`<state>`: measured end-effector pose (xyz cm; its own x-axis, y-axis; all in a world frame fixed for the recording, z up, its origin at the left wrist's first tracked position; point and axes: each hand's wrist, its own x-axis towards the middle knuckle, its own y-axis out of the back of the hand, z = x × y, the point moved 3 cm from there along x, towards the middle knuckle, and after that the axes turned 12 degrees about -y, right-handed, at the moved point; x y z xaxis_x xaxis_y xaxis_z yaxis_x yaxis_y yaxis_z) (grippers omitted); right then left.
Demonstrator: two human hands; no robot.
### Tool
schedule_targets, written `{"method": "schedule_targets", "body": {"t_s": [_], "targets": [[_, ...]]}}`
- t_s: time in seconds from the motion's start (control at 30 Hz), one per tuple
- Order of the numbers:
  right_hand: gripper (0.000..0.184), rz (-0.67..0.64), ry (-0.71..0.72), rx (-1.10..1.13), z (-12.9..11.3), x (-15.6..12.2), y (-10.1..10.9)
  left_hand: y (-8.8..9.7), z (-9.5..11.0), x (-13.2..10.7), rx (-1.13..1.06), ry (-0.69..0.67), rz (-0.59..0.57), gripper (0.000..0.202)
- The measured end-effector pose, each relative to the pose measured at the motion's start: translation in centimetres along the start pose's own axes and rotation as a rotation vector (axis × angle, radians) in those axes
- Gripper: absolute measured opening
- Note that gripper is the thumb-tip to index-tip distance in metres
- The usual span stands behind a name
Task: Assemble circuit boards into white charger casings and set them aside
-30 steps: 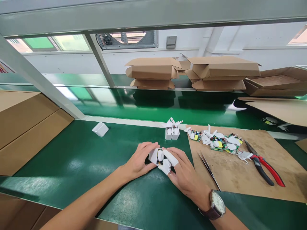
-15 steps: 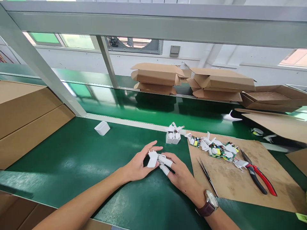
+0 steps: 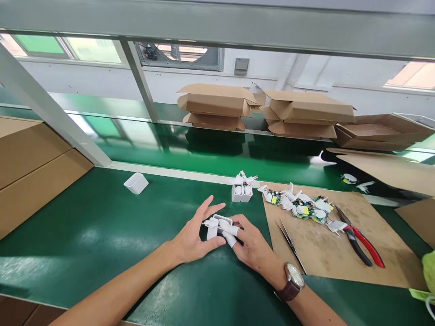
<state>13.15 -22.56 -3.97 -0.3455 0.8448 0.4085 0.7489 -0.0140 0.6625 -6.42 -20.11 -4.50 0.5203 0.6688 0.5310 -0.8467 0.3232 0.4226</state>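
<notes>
In the middle of the green bench my right hand (image 3: 253, 242) grips a white plastic charger housing (image 3: 224, 219); its rim faces up. White covers are on two of its fingertips. A white plug part (image 3: 212, 227) with pins is at the housing's left side; my fingers partly hide how the two join. My left hand (image 3: 195, 235) curves round that part, fingers spread and thumb stretched along the near side. Beyond my hands stand two white housings (image 3: 242, 194) side by side, with plug parts sticking out of their tops. Another white housing (image 3: 136, 183) lies alone at the left.
On a brown cardboard sheet (image 3: 340, 267) at the right lie tweezers (image 3: 290, 244), red-and-black pliers (image 3: 363, 244) and a heap of circuit boards (image 3: 302, 208) with white plug parts. Cardboard boxes (image 3: 217, 102) stand behind the green belt (image 3: 190, 158). A large carton (image 3: 34, 154) is at the left.
The plug part has turned and shifted a little left, and the housing's rim now shows. My left fingers have spread wider. The whole view has shifted slightly.
</notes>
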Motion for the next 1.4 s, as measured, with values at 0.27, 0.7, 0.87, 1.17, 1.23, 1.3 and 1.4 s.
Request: {"method": "schedule_targets", "body": {"t_s": [0.27,0.7,0.87,1.17,1.23,1.3,1.4], "targets": [[0.040,0.080,0.008,0.021,-0.5,-0.1,0.3,0.8,0.3,0.2,0.120,-0.203,0.039,0.114],[0.029,-0.033,-0.053,-0.186,-0.6,-0.1,-0.8,1.0,0.3,0.3,0.193,-0.103,0.090,0.042],[0.025,0.009,-0.049,-0.121,-0.3,-0.3,-0.6,1.0,0.3,0.4,0.164,-0.076,0.079,0.038],[0.043,0.012,-0.134,0.155,0.1,-0.3,-0.2,1.0,0.0,0.5,0.179,-0.015,0.056,0.032],[0.042,-0.018,-0.096,0.124,0.0,-0.2,-0.4,0.9,-0.2,0.5,0.174,-0.016,0.051,0.033],[0.038,-0.041,-0.087,0.106,0.0,-0.1,-0.7,0.8,-0.5,0.4,0.157,-0.025,0.068,0.039],[0.032,-0.026,-0.182,0.227,0.4,0.3,-1.0,0.8,-0.9,0.2,0.156,-0.036,0.113,0.063]]}}
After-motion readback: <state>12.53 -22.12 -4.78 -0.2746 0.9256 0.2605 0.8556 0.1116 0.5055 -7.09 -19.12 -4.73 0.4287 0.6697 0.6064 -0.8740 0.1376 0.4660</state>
